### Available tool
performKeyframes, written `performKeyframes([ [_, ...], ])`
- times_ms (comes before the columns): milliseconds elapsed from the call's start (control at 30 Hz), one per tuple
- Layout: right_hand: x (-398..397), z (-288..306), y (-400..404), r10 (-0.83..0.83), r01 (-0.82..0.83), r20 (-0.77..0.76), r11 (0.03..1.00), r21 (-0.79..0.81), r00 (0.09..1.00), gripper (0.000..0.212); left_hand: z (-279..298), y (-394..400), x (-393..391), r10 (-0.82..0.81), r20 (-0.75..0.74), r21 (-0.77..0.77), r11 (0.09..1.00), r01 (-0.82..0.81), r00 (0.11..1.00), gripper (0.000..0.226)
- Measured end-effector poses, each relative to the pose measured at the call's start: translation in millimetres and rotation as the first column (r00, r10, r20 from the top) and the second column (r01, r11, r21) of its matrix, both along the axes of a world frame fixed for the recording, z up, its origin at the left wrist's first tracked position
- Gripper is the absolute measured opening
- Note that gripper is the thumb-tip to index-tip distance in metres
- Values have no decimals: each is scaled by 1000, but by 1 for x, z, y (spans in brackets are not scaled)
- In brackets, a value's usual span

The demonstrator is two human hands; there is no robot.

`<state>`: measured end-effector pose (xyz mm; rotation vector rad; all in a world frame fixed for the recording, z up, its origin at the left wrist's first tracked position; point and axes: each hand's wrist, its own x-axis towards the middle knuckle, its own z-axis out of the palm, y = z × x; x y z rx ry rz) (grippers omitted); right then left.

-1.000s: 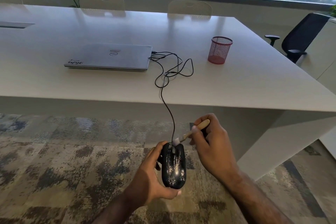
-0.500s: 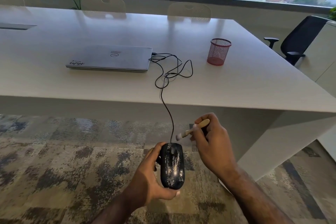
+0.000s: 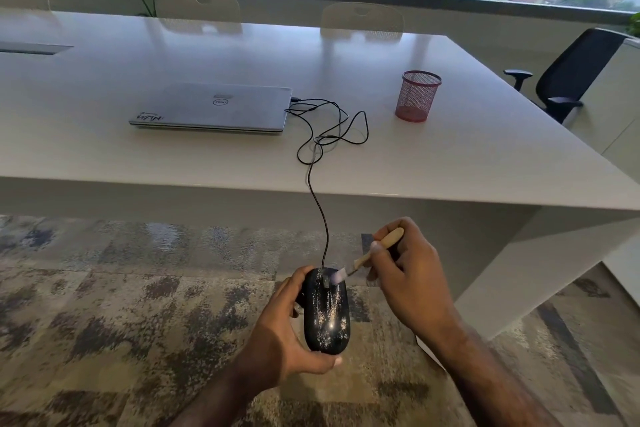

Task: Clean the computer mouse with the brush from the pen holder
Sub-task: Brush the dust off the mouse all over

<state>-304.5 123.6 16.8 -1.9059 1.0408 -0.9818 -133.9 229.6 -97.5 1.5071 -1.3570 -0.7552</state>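
Mouse [image 3: 326,310], black and speckled with pale dust, sits in your left hand [image 3: 277,333], which is curled around its left side and rear and holds it in the air above the patterned carpet [image 3: 104,322], in front of the counter [image 3: 173,156]. Your right hand [image 3: 412,281] pinches a small wooden-handled brush [image 3: 375,250] between thumb and fingers. The pale bristle tip touches the front of the mouse, just beside the scroll wheel. The bristles are blurred. A thin black cable [image 3: 318,204] runs from the nose of the mouse up over the counter edge, loops loosely on the surface and reaches the right side of a closed grey laptop [image 3: 214,107]. To the right of the loops, well apart from the laptop, a red mesh pen holder [image 3: 417,95] stands upright on the counter. A black office chair [image 3: 568,76] stands at the counter's far right, and pale chairs line the far side beneath a wide window.
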Motion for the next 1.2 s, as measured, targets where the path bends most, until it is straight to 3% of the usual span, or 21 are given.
performKeyframes([
  [67,-1,-1,0,-42,41,-31,999,-32,999,19,-1,1,0,-7,-2,-10,1000,7,1000,116],
  [233,-3,-1,0,-53,54,80,998,-14,995,16,-6,1,0,-5,-21,-4,1000,5,1000,118],
  [333,-2,-2,1,8,-8,4,999,35,1000,12,-7,-2,0,-6,-16,1,1000,6,1000,116],
  [433,-3,-2,2,-33,32,-28,999,-32,999,18,-9,-2,0,-6,-10,-11,1000,6,1000,117],
  [600,-1,-2,7,-42,46,61,997,-62,997,13,-13,-2,0,-8,0,-20,1000,8,1000,118],
  [767,0,-9,5,-49,47,-50,998,-48,998,12,-17,-3,4,6,-1,-11,1000,-6,1000,120],
  [867,-1,-7,8,-88,87,1,991,-106,996,9,-20,-3,5,10,3,-4,1000,-10,1000,122],
  [933,-1,-4,10,-62,67,55,994,-87,997,4,-21,-3,4,14,-4,0,1000,-14,1000,122],
  [1067,0,-3,10,-7,8,14,999,-34,1000,6,-21,-3,5,9,13,-5,1000,-8,1000,122],
  [1200,-2,1,10,-44,47,77,998,-41,996,5,-19,-2,5,17,19,-15,1000,-16,1000,120],
])
